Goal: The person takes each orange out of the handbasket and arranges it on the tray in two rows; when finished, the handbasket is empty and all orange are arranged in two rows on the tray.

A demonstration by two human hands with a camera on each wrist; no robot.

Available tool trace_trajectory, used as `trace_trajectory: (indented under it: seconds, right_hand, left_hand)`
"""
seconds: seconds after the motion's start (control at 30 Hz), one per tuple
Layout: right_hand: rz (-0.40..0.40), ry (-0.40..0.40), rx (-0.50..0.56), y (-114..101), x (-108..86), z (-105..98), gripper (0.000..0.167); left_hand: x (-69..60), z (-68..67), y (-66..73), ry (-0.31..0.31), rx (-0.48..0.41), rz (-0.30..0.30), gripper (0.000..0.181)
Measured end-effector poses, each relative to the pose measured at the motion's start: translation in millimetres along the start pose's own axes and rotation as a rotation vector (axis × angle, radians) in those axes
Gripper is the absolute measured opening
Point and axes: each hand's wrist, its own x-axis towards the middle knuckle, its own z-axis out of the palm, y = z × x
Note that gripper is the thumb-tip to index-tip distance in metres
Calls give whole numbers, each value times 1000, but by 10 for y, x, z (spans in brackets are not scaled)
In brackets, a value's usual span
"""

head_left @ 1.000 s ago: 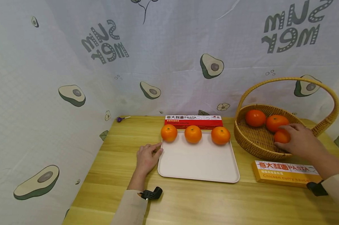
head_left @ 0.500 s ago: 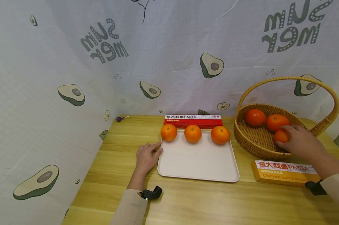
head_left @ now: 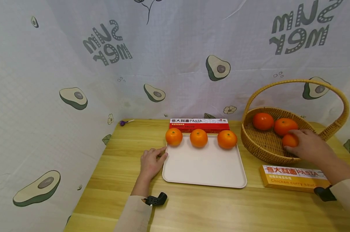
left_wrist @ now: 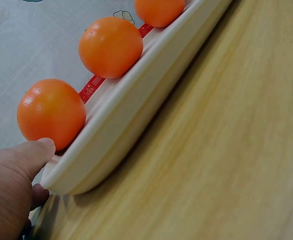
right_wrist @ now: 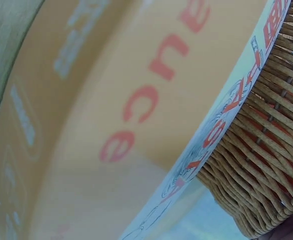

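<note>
In the head view the right hand (head_left: 311, 146) grips an orange fruit (head_left: 290, 140) inside the wicker basket (head_left: 260, 151); two red-orange fruits lie beside it. The left hand (head_left: 152, 163) touches the left edge of the white tray (head_left: 204, 167), thumb and fingers relaxed. Three oranges (head_left: 198, 138) stand in a row along the tray's far side. In the left wrist view the left thumb is at the tray's corner (left_wrist: 69, 180), close to the nearest orange (left_wrist: 51, 114). The right wrist view shows no clear view of the right hand's fingers.
A red pasta box (head_left: 199, 125) lies behind the tray. The yellow pasta box (head_left: 294, 178) lies in front of the basket, under the right forearm, and fills much of the right wrist view (right_wrist: 136, 100). A purple lollipop (head_left: 122, 123) is at the back left. The basket's handle arches overhead.
</note>
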Motion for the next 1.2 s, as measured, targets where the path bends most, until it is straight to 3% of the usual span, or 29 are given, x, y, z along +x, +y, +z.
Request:
trace_trajectory:
  seconds: [0.27,0.53,0.83,1.2]
  right_hand:
    - [-22,-6,8,-13,-31,-21,75]
    - [-65,63,41,-109,-43,-36,78]
    - [-95,174,109,-383,-49,-82,79]
    - [-38,209,254,-778,-89,-224,81]
  left_hand:
    - [-7,6,-6,4,-6,7,35]
    - [8,-3,-9,2,4,10,35]
    - [3,6,-23,3,4,12,34]
    - [3,0,-18,1,-3,13,34]
